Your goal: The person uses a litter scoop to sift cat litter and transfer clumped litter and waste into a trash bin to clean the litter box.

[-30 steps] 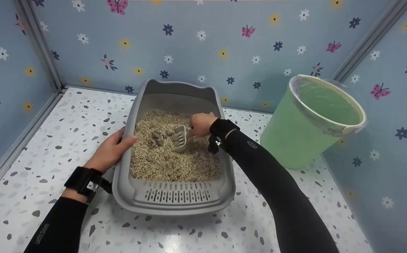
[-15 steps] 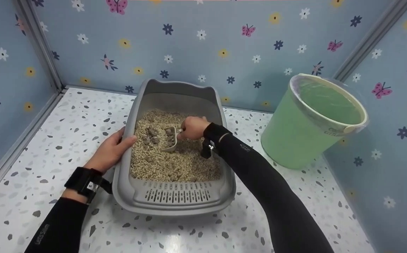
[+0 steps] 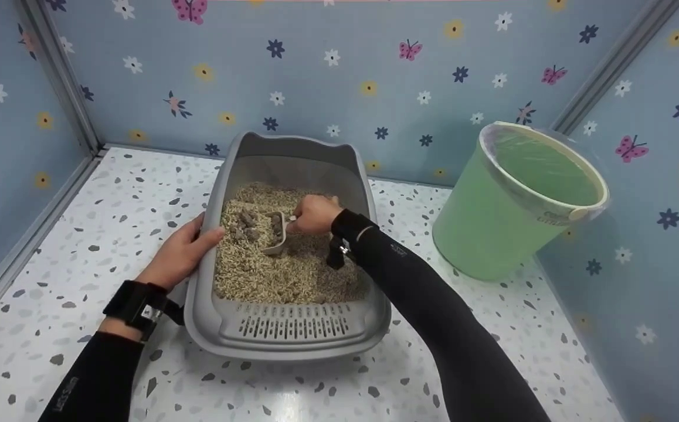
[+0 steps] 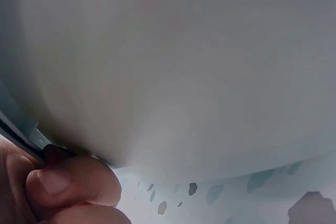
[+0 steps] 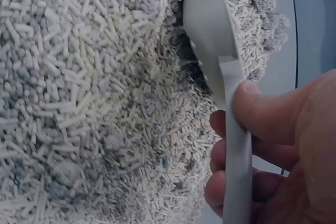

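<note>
A grey litter box (image 3: 292,346) stands on the speckled surface, with pale pellet litter (image 3: 281,278) in it. My left hand (image 3: 178,252) grips its left rim, thumb over the top; in the left wrist view curled fingers (image 4: 73,182) show under the rim. With my right hand (image 3: 314,214) I hold a light-coloured litter scoop (image 5: 210,19) by its handle, thumb along it and fingers wrapped round. The scoop's head is tilted in the litter, with dark clumps inside it. More grey-brown clumps (image 3: 245,227) lie just left of the scoop.
To the right stands a green bin (image 3: 483,217) lined with a clear bag over its pale rim. Flower-patterned panels (image 3: 316,76) close off the back and both sides. The white speckled surface (image 3: 140,199) runs around the box.
My right hand has moved left with the scoop, and clumps now lie inside its head. The left hand keeps its grip on the box's rim.
</note>
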`<state>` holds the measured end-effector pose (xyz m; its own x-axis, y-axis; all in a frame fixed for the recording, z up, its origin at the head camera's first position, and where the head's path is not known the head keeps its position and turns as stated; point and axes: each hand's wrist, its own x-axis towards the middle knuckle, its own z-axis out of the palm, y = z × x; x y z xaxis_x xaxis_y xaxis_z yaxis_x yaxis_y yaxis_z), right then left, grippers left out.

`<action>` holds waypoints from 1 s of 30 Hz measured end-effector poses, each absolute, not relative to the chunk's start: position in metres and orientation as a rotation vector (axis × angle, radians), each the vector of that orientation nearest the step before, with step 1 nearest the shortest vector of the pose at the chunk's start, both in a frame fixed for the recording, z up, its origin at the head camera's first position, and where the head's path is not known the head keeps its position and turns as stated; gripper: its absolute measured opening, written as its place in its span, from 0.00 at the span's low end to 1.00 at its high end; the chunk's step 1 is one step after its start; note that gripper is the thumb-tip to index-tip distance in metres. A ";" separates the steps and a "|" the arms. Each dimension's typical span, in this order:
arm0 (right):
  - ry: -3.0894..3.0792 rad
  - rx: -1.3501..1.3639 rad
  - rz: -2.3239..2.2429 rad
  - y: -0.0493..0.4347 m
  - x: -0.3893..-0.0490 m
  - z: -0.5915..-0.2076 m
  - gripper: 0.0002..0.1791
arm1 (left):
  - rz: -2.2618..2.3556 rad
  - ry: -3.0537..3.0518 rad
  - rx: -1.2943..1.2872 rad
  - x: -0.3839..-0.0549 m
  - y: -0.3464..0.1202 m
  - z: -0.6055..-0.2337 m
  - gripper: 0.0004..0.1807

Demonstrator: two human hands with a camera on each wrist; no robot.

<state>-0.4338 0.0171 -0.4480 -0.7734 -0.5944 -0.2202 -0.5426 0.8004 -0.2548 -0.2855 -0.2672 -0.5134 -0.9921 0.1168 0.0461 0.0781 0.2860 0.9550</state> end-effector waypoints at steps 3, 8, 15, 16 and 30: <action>2.701 -0.861 -0.288 0.015 -0.431 -0.450 0.32 | 1.843 2.491 0.208 -0.286 -0.268 -0.514 0.45; 2.722 -0.862 -0.325 0.012 -0.426 -0.452 0.31 | 1.841 2.509 0.194 -0.287 -0.268 -0.514 0.45; 2.696 -0.883 -0.353 0.014 -0.426 -0.451 0.30 | 1.842 2.511 0.183 -0.285 -0.267 -0.513 0.45; 2.688 -0.877 -0.356 0.014 -0.427 -0.450 0.30 | 1.842 2.512 0.180 -0.285 -0.267 -0.513 0.45; 2.651 -0.827 -0.418 0.016 -0.425 -0.451 0.33 | 1.850 2.498 0.164 -0.285 -0.266 -0.514 0.46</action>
